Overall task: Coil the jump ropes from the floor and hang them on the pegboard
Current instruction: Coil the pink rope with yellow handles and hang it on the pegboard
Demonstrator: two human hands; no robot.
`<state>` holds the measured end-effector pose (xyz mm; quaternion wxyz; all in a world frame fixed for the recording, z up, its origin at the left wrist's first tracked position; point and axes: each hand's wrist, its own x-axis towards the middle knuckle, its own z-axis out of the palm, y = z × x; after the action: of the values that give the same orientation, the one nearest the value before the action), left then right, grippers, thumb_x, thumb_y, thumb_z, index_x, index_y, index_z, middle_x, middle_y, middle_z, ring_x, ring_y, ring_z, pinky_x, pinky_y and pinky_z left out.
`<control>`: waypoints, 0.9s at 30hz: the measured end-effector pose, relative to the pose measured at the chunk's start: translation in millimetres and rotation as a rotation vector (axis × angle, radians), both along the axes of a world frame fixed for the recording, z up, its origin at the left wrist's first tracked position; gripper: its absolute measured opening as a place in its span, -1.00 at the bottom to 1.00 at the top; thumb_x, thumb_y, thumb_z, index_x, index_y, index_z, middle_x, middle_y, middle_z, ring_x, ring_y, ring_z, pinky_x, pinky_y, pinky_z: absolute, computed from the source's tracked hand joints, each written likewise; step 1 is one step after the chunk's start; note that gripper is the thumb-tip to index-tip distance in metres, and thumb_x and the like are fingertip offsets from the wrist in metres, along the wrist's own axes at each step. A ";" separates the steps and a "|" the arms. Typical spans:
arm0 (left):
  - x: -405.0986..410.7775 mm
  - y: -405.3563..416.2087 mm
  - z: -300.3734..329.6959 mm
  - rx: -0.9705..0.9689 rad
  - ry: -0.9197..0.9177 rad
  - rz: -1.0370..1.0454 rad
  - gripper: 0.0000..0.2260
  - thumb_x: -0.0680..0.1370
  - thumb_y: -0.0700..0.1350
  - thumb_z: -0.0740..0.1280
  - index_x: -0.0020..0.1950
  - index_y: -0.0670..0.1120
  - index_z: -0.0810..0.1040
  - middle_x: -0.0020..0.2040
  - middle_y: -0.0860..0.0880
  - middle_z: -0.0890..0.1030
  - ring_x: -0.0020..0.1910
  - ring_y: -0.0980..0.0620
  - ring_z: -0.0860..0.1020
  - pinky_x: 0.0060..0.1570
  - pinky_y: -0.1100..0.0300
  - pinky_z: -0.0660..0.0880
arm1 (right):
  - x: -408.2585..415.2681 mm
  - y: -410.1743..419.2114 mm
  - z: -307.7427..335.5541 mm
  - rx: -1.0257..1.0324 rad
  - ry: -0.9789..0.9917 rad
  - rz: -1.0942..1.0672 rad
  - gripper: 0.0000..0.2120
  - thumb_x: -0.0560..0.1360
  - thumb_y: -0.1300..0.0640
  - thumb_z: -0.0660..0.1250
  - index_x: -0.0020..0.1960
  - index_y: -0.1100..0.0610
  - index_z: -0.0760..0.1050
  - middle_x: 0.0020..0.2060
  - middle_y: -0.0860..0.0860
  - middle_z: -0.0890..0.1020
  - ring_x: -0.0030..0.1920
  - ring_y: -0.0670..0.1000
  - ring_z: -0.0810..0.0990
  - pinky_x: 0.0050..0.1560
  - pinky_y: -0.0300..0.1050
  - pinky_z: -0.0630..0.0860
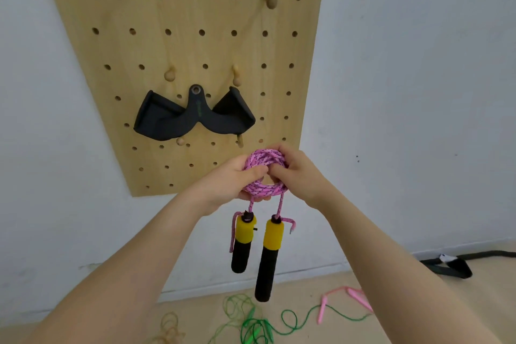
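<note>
You hold a pink jump rope [264, 173] at the centre of the frame, wound into a tight ring of several turns; the cord is braided pink with dark flecks. Your left hand [237, 181] grasps the ring's left side, thumb across the front, and your right hand [296, 173] grasps its right side, fingers curled into the opening. The ring faces you, in front of the lower right corner of the wooden pegboard [181, 45]. Two handles [268, 257] hang straight down from the ring on short lengths of cord, side by side, each yellow at the top and black below, long axis vertical, the right one lower. A black handle attachment [192, 116] rests on pegs just above the coil. At the bottom of the frame, a green rope [251, 324] and a pink rope [343, 301] lie loose on the floor.
</note>
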<state>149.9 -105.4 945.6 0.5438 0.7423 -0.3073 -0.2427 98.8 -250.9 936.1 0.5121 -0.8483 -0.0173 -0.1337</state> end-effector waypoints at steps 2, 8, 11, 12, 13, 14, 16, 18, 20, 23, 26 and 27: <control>16.1 -13.1 6.4 -0.022 -0.007 0.009 -0.84 0.60 -0.07 0.22 0.15 -0.02 0.49 -0.08 -0.02 0.64 -0.16 0.11 0.65 -0.16 0.27 0.57 | 12.1 -22.8 8.1 0.143 0.005 0.042 -0.87 0.55 0.26 0.23 0.07 0.12 0.45 -0.28 -0.02 0.51 -0.31 -0.07 0.46 -0.26 -0.27 0.43; 75.5 -62.3 46.6 -0.195 -0.139 0.153 -0.87 0.61 -0.06 0.19 0.07 0.06 0.52 -0.13 0.07 0.63 -0.06 0.13 0.61 0.03 0.21 0.54 | 72.7 -77.4 56.8 0.513 -0.130 0.243 -0.82 0.48 0.30 0.33 0.02 0.14 0.40 -0.35 -0.03 0.60 -0.36 -0.05 0.55 -0.25 -0.22 0.54; 110.3 -88.6 81.3 -0.293 -0.170 0.260 -0.82 0.61 -0.03 0.17 0.06 -0.06 0.52 -0.21 0.08 0.58 -0.08 0.08 0.59 0.03 0.18 0.54 | 114.5 -92.9 95.9 0.460 -0.229 0.157 -0.87 0.51 0.23 0.31 0.04 0.11 0.43 -0.29 0.03 0.62 -0.31 0.01 0.58 -0.16 -0.08 0.60; 121.3 -97.1 93.9 -0.310 -0.204 0.293 -0.82 0.61 -0.03 0.17 0.05 -0.08 0.52 -0.23 0.07 0.56 -0.12 0.09 0.59 -0.01 0.20 0.55 | 128.3 -98.4 108.6 0.411 -0.265 0.127 -0.87 0.52 0.20 0.31 0.04 0.08 0.44 -0.27 0.03 0.63 -0.28 0.03 0.59 -0.09 -0.02 0.59; 132.1 -104.8 105.3 -0.324 -0.259 0.325 -0.83 0.61 -0.03 0.17 0.03 -0.05 0.51 -0.23 0.07 0.54 -0.16 0.11 0.58 -0.04 0.22 0.56 | 141.6 -104.0 120.8 0.361 -0.298 0.106 -0.88 0.52 0.18 0.31 0.04 0.06 0.44 -0.28 -0.01 0.63 -0.26 0.00 0.59 -0.05 0.00 0.58; 142.8 -111.8 116.0 -0.340 -0.327 0.361 -0.86 0.61 -0.03 0.17 -0.01 -0.01 0.50 -0.23 0.07 0.54 -0.18 0.13 0.58 -0.05 0.21 0.56 | 154.2 -109.5 133.2 0.312 -0.329 0.099 -0.89 0.53 0.16 0.30 0.04 0.05 0.43 -0.30 -0.07 0.63 -0.26 -0.04 0.60 -0.03 0.00 0.58; 164.6 -122.5 137.1 -0.371 -0.449 0.451 -0.88 0.61 -0.01 0.18 -0.05 0.05 0.48 -0.20 0.07 0.54 -0.14 0.09 0.59 0.00 0.10 0.57 | 177.1 -117.8 158.5 0.243 -0.380 0.118 -0.90 0.55 0.15 0.28 0.05 0.03 0.42 -0.27 -0.07 0.64 -0.22 -0.06 0.61 -0.01 0.00 0.60; 182.8 -129.5 156.6 -0.390 -0.550 0.532 -0.90 0.60 0.00 0.18 -0.07 0.07 0.46 -0.18 0.05 0.55 -0.08 0.00 0.59 0.03 0.00 0.56 | 197.7 -123.6 180.8 0.182 -0.419 0.130 -0.91 0.55 0.15 0.27 0.04 0.02 0.41 -0.16 0.01 0.65 -0.16 -0.01 0.64 -0.01 -0.01 0.61; 199.2 -136.2 173.7 -0.361 -0.654 0.597 -0.88 0.61 0.01 0.18 -0.08 0.05 0.44 -0.20 0.05 0.54 -0.12 -0.02 0.57 -0.05 0.03 0.55 | 216.6 -127.9 198.6 0.139 -0.456 0.123 -0.91 0.57 0.15 0.25 0.06 0.04 0.40 -0.09 0.08 0.66 -0.13 0.02 0.67 -0.05 -0.05 0.62; 217.5 -148.3 187.1 -0.287 -0.739 0.683 -0.85 0.62 0.01 0.16 -0.06 -0.01 0.44 -0.23 0.08 0.51 -0.23 0.11 0.50 -0.26 0.23 0.41 | 239.9 -134.4 207.7 0.090 -0.487 0.083 -0.87 0.58 0.14 0.21 0.12 0.06 0.38 -0.09 0.06 0.63 -0.18 0.01 0.67 -0.09 -0.05 0.62; 230.7 -153.5 177.9 -0.313 -0.659 0.652 -0.88 0.62 -0.04 0.17 -0.03 -0.02 0.46 -0.13 0.01 0.58 -0.17 0.08 0.55 -0.18 0.18 0.50 | 256.0 -141.4 195.5 0.004 -0.514 0.056 -0.88 0.58 0.13 0.20 0.11 0.01 0.38 -0.12 -0.06 0.57 -0.17 -0.05 0.61 -0.09 -0.08 0.58; 232.0 -154.2 172.1 -0.338 -0.593 0.619 -0.89 0.62 -0.06 0.17 -0.02 -0.01 0.47 -0.08 -0.03 0.60 -0.14 0.05 0.58 -0.13 0.14 0.54 | 259.3 -143.7 189.7 0.012 -0.518 0.076 -0.88 0.58 0.13 0.20 0.11 -0.01 0.37 -0.11 -0.06 0.57 -0.16 -0.06 0.59 -0.11 -0.12 0.57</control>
<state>381.9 -259.6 1117.7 0.5928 0.7373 -0.2489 0.2073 358.1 -394.6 1125.8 0.5004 -0.7813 -0.1790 -0.3273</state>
